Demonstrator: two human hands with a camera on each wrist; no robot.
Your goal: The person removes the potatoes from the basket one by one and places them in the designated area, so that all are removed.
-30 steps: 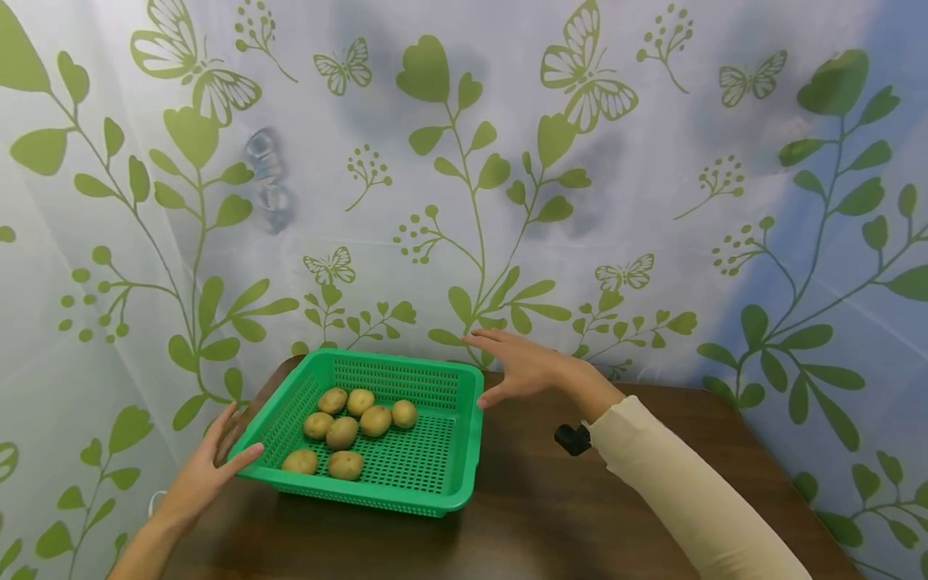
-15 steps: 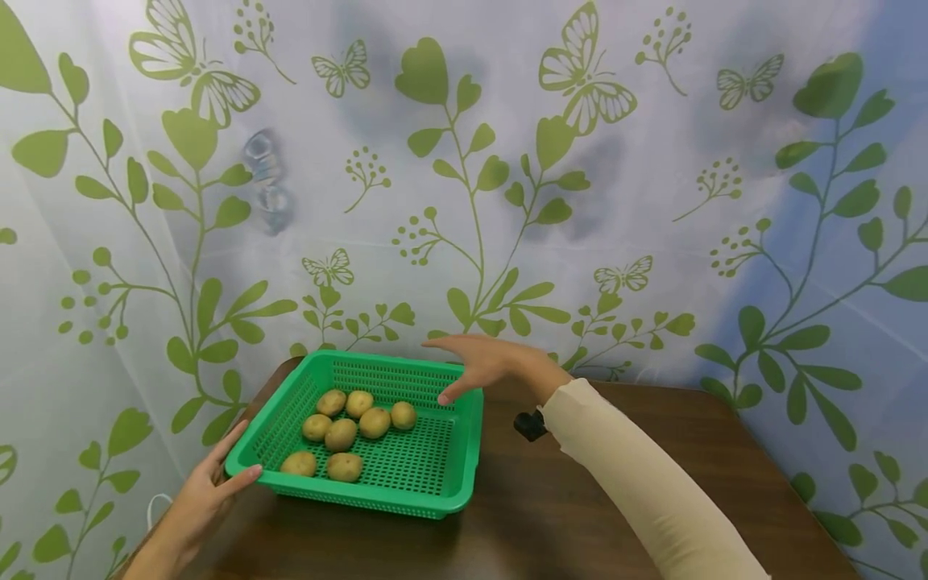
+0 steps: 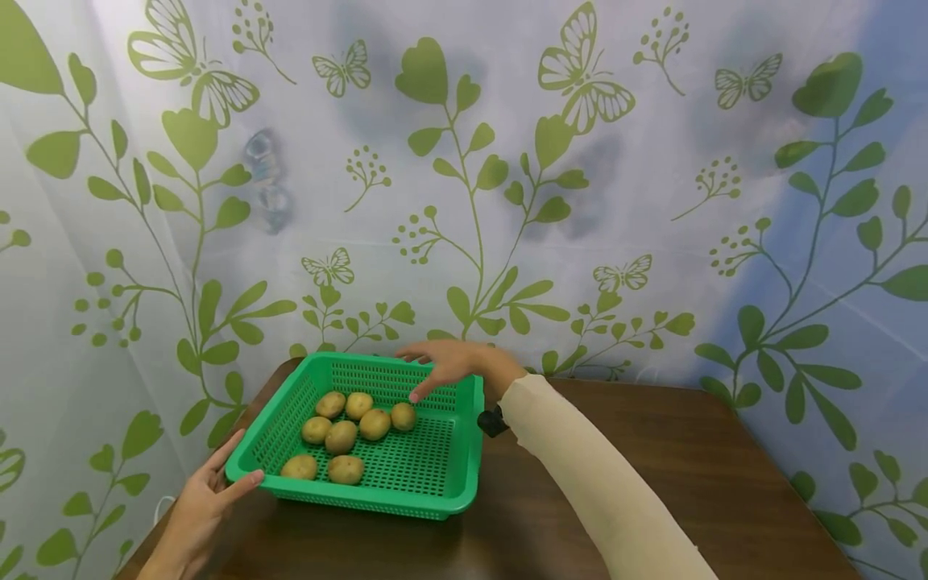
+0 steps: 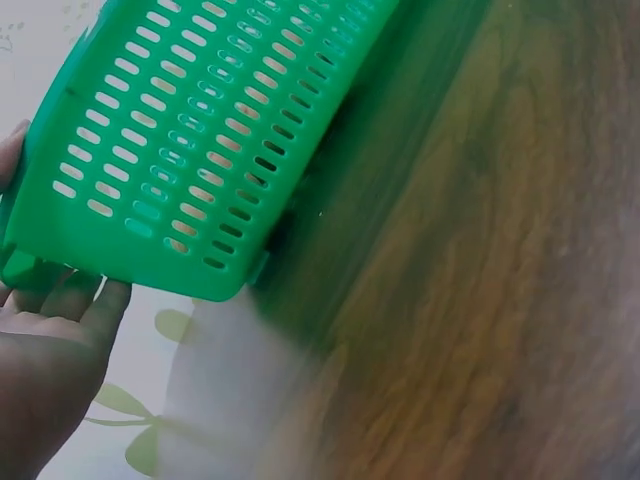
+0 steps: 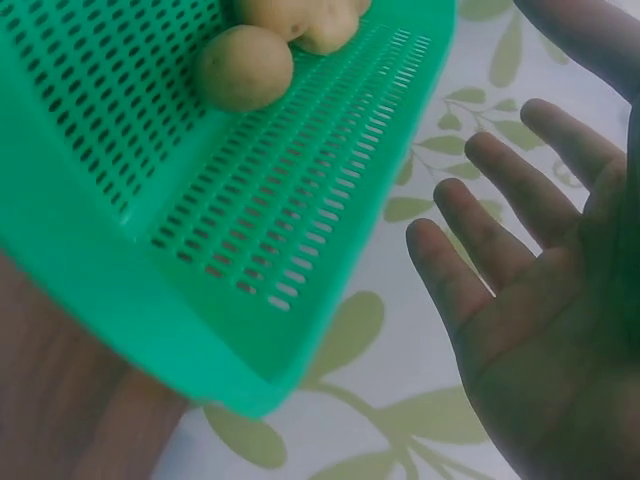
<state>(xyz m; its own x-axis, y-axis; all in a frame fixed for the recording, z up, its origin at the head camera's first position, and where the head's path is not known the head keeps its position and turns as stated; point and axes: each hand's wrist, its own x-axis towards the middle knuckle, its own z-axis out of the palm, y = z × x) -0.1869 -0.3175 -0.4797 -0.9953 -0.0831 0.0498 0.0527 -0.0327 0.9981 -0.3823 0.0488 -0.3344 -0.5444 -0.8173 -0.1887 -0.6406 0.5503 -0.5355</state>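
Note:
A green plastic basket (image 3: 362,495) with slotted walls stands at the left of the table. Several potatoes (image 3: 341,437) lie in it, mostly on its left side. My left hand (image 3: 199,511) holds the basket's near left corner, thumb over the rim; in the left wrist view its fingers (image 4: 100,315) curl under the rim. Over the back right part of the basket is my right hand (image 3: 453,362), fingers spread and nothing in it. Its thumb tip appears just above the rightmost potato (image 3: 403,416). The right wrist view shows the open palm (image 5: 540,330) beside the basket wall.
The dark brown wooden table (image 3: 616,451) stretches to the right of the basket. Behind it hangs a white curtain (image 3: 507,242) with green leaves and butterflies. A black wrist camera (image 3: 493,421) sits under the right wrist. A white cord (image 3: 163,507) shows at the left.
My right hand has moved left, from beside the basket's right rim to over its back right part. The left hand has come onto the corner and holds it. The potatoes stay put.

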